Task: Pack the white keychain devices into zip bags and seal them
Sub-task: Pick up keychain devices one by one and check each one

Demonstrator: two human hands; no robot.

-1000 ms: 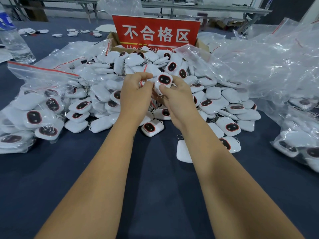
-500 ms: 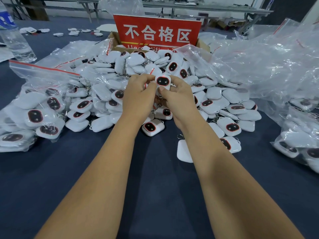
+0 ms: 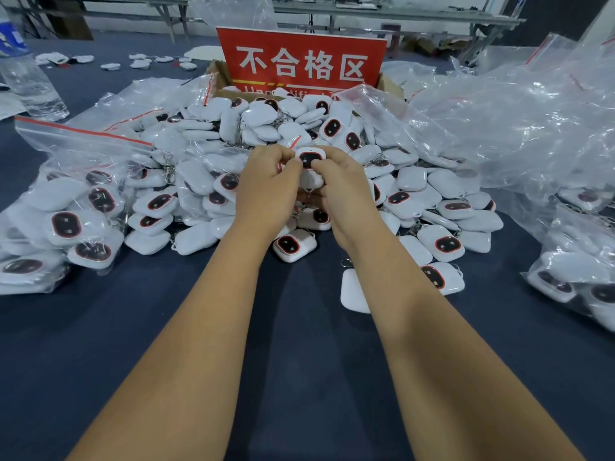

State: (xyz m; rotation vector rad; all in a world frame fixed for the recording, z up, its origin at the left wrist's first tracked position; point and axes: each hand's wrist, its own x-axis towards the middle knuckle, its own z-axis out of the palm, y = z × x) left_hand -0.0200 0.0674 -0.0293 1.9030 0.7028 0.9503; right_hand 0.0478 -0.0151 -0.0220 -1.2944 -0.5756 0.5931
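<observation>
A big heap of white keychain devices (image 3: pixel 412 181) with dark red-rimmed faces covers the middle of the dark blue table. Over its near side, my left hand (image 3: pixel 266 188) and my right hand (image 3: pixel 342 191) meet and together pinch one white keychain device (image 3: pixel 311 158), face up, inside a small clear zip bag (image 3: pixel 293 143) with a red strip. The bag's lower part is hidden between my fingers. Single devices lie loose near my right wrist (image 3: pixel 352 291).
A large zip bag (image 3: pixel 66 194) full of devices lies at left. Crumpled clear bags (image 3: pixel 519 128) pile up at right, more filled bags at far right (image 3: pixel 575 277). A red sign (image 3: pixel 301 61) stands in a cardboard box behind the heap. A water bottle (image 3: pixel 30 81) stands far left.
The device has turned from tilted to level and now sits centred between my fingertips, which have drawn closer together. My hands stay over the same spot of the heap.
</observation>
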